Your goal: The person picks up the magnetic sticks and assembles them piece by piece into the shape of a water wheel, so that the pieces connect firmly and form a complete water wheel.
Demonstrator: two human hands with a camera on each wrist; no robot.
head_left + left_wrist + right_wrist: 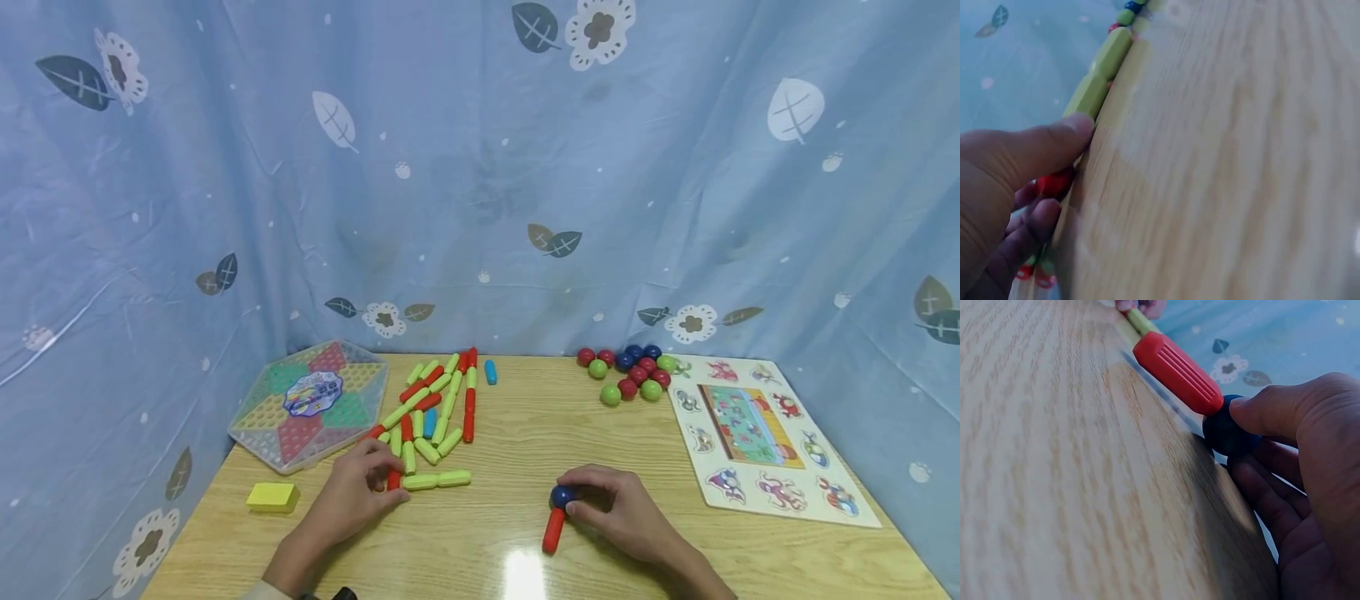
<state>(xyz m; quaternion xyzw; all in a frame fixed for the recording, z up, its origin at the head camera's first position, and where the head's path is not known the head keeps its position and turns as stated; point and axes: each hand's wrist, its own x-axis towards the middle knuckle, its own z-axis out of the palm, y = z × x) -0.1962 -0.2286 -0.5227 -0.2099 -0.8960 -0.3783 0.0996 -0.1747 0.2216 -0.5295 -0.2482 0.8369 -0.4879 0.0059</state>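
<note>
one blue ball (560, 497) pinched in right hand (621, 510), red stick (393, 480) pinched in left hand (352, 489)

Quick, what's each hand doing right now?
Left hand: holding a red stick.
Right hand: holding a dark blue ball, with another red stick touching it.

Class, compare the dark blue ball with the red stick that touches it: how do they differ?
Colour: the ball is dark blue, the stick red.
Shape: the ball is round, while the stick is elongated, with grooves along its side.
Handling: the right hand pinches the ball; the stick juts out free of the fingers.
Shared: each touches the other.
</note>
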